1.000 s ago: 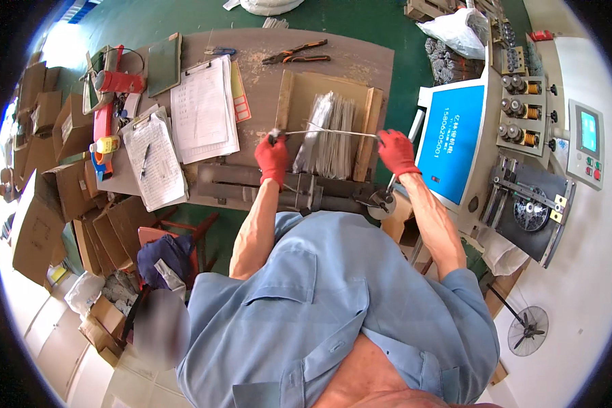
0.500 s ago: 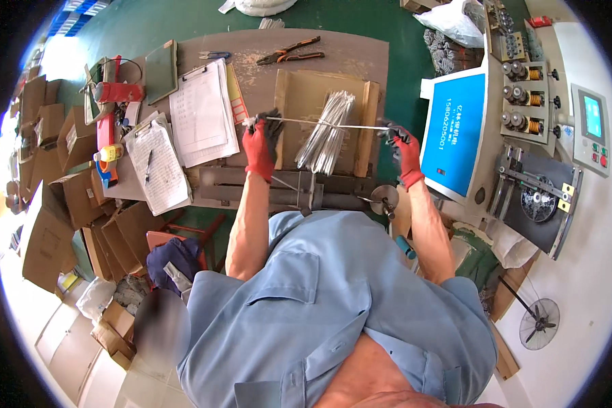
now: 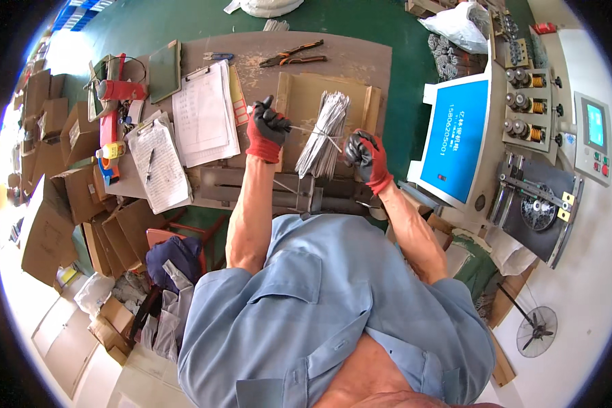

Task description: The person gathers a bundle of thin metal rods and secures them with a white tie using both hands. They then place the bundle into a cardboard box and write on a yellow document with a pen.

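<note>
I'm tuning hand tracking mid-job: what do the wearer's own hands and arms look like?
The left hand and right hand wear matching gloves: red at the cuffs, black over the fingers. The forearms are uncovered; blue-grey sleeves end around the elbows.

You are in a workshop, a small factory floor by the look of it. To your right stands a machine with a blue panel, spring-loaded rollers and a control box with a lit screen and push buttons. Your worn bench carries pliers, clipped paper sheets and a bundle of thin, metal-looking rods. Open cardboard boxes crowd your left, though glare there hides what some hold. The floor is painted green.
</note>
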{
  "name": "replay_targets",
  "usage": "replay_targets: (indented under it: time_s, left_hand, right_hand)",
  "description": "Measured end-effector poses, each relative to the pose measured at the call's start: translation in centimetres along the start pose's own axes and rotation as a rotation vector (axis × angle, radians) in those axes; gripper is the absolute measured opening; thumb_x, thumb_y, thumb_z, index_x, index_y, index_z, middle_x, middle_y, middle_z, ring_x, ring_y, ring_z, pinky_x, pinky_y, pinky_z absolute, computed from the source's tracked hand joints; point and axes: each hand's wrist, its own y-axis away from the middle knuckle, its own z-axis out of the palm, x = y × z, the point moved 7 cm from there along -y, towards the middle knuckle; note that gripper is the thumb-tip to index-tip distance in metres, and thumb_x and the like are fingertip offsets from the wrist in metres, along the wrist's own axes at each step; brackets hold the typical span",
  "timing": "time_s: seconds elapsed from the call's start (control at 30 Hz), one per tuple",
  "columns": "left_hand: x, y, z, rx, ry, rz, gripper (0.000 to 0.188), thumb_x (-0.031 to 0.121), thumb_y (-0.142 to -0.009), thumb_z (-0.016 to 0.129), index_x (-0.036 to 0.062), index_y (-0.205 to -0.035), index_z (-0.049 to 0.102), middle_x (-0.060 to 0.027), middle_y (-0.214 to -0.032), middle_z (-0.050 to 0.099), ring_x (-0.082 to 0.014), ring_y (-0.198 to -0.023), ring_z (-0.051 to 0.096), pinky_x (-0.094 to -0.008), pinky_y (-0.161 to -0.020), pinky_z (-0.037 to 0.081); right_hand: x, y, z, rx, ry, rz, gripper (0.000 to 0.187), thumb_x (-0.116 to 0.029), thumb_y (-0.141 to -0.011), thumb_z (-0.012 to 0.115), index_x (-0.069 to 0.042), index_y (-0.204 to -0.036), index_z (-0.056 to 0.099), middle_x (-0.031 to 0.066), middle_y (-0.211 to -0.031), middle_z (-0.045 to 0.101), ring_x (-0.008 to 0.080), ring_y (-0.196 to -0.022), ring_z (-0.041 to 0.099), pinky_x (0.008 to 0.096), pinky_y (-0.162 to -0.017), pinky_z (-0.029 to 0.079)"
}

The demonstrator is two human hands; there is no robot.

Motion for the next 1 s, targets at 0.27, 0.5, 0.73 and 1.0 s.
replay_targets:
  time_s: [0.27, 0.5, 0.73, 1.0]
  left_hand:
    - [0.6, 1.0, -0.2, 0.173, -0.044, -0.009, 0.030, 0.036, -0.096, 0.047, 0.0090, -0.103, 0.056, 0.0066, -0.051, 0.033, -0.0101, -0.043, 0.026, -0.0264, -0.045, 0.027]
    - [4.0, 0.7, -6.0, 0.086, -0.071, -0.154, 0.027, 0.035, -0.094, 0.048, 0.0093, -0.097, 0.057, 0.0036, -0.053, 0.037, -0.0135, -0.048, 0.034, -0.0304, -0.050, 0.030]
    - [2.8, 0.0, -4.2, 0.353, -0.224, -0.066, 0.032, 0.036, -0.097, 0.045, 0.0067, -0.094, 0.056, 0.0061, -0.047, 0.027, -0.0109, -0.040, 0.024, -0.0267, -0.043, 0.025]
    - [3.8, -1.5, -9.9, 0.261, -0.138, -0.155, 0.030, 0.038, -0.096, 0.047, 0.0085, -0.099, 0.055, 0.0044, -0.050, 0.032, -0.0146, -0.042, 0.034, -0.0319, -0.045, 0.032]
  right_hand:
    - [-1.5, -0.1, 0.4, -0.117, 0.451, 0.105, 0.025, -0.017, -0.091, 0.053, -0.007, -0.070, 0.045, -0.0031, -0.058, 0.038, 0.0081, -0.052, 0.036, 0.0258, -0.048, 0.030]
    - [-3.4, 2.2, 0.4, -0.724, 1.281, -0.251, 0.026, -0.025, -0.082, 0.061, -0.003, -0.071, 0.050, 0.0134, -0.062, 0.052, 0.0299, -0.059, 0.054, 0.0399, -0.055, 0.041]
    - [-1.9, 0.1, -1.0, -0.641, 1.413, -0.207, 0.022, -0.025, -0.077, 0.063, -0.005, -0.075, 0.053, 0.0164, -0.065, 0.056, 0.0368, -0.066, 0.056, 0.0438, -0.063, 0.045]
    - [-0.4, -1.9, -2.1, -0.534, 1.441, -0.099, 0.024, -0.027, -0.080, 0.061, -0.004, -0.081, 0.057, 0.0185, -0.071, 0.060, 0.0390, -0.069, 0.059, 0.0466, -0.063, 0.047]
